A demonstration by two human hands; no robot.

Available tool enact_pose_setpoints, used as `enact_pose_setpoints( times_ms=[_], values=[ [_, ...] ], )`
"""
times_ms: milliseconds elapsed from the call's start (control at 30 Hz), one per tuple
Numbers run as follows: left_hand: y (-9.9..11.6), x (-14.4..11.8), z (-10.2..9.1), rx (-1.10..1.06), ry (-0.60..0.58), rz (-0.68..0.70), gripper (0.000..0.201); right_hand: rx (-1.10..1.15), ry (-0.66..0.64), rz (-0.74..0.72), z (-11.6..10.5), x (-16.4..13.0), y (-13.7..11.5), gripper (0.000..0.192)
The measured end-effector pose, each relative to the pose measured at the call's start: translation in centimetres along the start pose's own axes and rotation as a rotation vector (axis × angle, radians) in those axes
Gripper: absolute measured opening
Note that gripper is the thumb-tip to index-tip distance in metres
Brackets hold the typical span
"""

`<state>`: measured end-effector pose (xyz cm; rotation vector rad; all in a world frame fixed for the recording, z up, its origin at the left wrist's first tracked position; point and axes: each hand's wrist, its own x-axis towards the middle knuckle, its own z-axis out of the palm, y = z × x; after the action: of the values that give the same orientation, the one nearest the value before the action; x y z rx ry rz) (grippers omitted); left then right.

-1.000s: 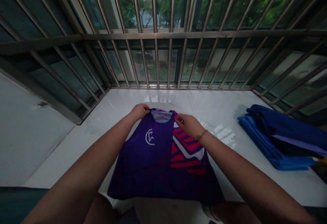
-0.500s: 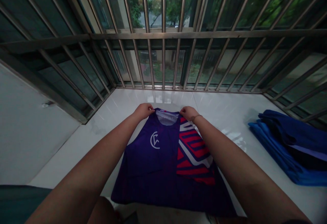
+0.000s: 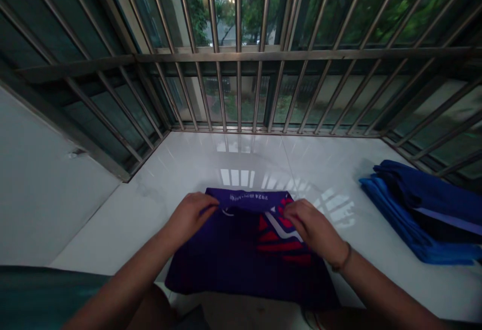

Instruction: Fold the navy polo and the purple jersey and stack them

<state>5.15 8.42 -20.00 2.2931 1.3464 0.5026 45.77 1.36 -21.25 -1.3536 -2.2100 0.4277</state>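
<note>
A dark purple sleeveless sports shirt (image 3: 241,259) with a red and white pattern on its right side lies on the white tiled ledge. Its top edge is folded down toward me, so the neckline is turned under and small white print shows along the fold. My left hand (image 3: 194,214) pinches the fabric at the upper left of the shirt. At the upper right, over the red pattern, my right hand (image 3: 311,224) grips the other side; a thin bracelet circles that wrist.
Folded blue clothes (image 3: 425,214) are stacked on the white ledge (image 3: 181,169) at the right. Metal window bars (image 3: 241,58) rise behind the ledge. Teal fabric (image 3: 48,295) shows at the lower left.
Both hands have come toward me, bringing the shirt's shoulders and neckline down over its front. The white chest logo is now mostly covered.
</note>
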Motion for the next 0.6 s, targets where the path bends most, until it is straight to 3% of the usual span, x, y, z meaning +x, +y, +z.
enact_pose_setpoints(
  times_ms=[133, 233, 333, 433, 500, 600],
  values=[
    [-0.4, -8.1, 4.6, 0.032, 0.0, 0.042, 0.023, -0.081, -0.12, -0.12, 3.5, -6.9, -1.8, 0.021],
    [-0.9, -10.7, 7.3, 0.036, 0.037, 0.015, 0.024, -0.162, -0.129, -0.128, 5.4, -8.2, -2.5, 0.019],
    [-0.9, -10.6, 8.1, -0.001, 0.095, -0.019, 0.025, -0.242, -0.084, -0.024, 6.2, -6.6, -3.4, 0.025],
    [-0.6, -9.4, 7.6, -0.04, 0.135, -0.037, 0.022, -0.285, -0.143, 0.05, 6.2, -3.9, -4.3, 0.023],
    [-0.4, -8.6, 7.1, -0.042, 0.149, -0.033, 0.02, -0.294, -0.179, 0.043, 6.1, -2.7, -4.6, 0.007],
    [-0.5, -8.2, 6.5, -0.008, 0.15, 0.003, 0.02, -0.296, -0.126, -0.024, 5.8, -2.6, -4.5, 0.01]
  ],
)
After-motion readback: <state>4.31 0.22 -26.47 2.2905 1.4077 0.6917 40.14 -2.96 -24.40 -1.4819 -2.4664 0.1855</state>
